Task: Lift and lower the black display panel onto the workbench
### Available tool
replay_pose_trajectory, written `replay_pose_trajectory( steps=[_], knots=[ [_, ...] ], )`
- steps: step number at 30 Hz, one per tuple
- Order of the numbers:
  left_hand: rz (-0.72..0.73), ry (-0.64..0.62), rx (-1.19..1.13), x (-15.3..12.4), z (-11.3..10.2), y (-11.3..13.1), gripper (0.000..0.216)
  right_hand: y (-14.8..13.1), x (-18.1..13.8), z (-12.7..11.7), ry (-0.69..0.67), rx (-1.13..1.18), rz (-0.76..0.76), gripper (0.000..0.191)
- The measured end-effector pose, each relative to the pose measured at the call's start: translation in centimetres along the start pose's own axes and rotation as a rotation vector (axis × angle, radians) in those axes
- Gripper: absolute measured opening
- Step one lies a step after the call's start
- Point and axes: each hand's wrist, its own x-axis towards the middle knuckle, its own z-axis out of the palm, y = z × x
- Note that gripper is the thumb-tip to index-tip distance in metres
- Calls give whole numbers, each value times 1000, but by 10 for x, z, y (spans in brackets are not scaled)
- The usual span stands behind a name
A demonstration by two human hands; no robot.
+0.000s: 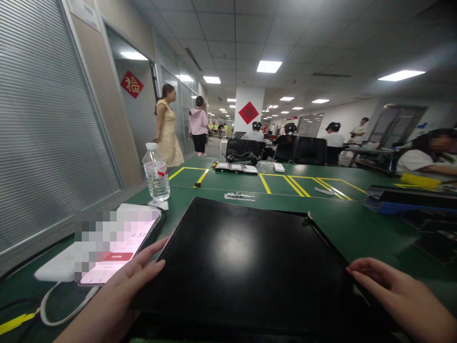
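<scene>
A flat, glossy black panel (250, 267), like a display screen, fills the near middle of the view and mirrors a ceiling light. My left hand (132, 281) grips its left edge, with the thumb lying on the top face. At the right edge, my right hand (389, 286) pinches the rim between thumb and fingers. A thin black frame (326, 240) shows along the panel's right side, with a small light bit at its far corner. The underside is hidden. Close to my left hand lies a lit phone (121, 255).
A water bottle (156, 174) stands at the left on the green table (342, 216). White scraps (239, 196) lie beyond the panel. Farther back is a black tray (236, 167) with white items. Dark parts with a blue piece (389, 208) sit at right. Several people are in the background.
</scene>
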Motion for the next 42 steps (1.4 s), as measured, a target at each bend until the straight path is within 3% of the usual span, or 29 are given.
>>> replay_pose_trajectory(
  steps=[5, 15, 20, 30, 42],
  knots=[
    [5, -17, 7, 3, -2, -2, 74, -3, -1, -2, -119, 26, 107, 50],
    [-6, -89, 4, 10, -13, -3, 64, 8, 3, 2, -77, 72, 102, 49],
    [63, -64, 63, 13, -17, -2, 61, 9, 3, 1, -69, 105, 113, 50],
    [330, 73, 554, 28, -37, -9, 48, 10, 7, 1, -46, 133, 105, 46],
    [402, 58, 567, 35, -40, -21, 53, 4, 4, -2, -48, 251, 142, 44]
  ],
)
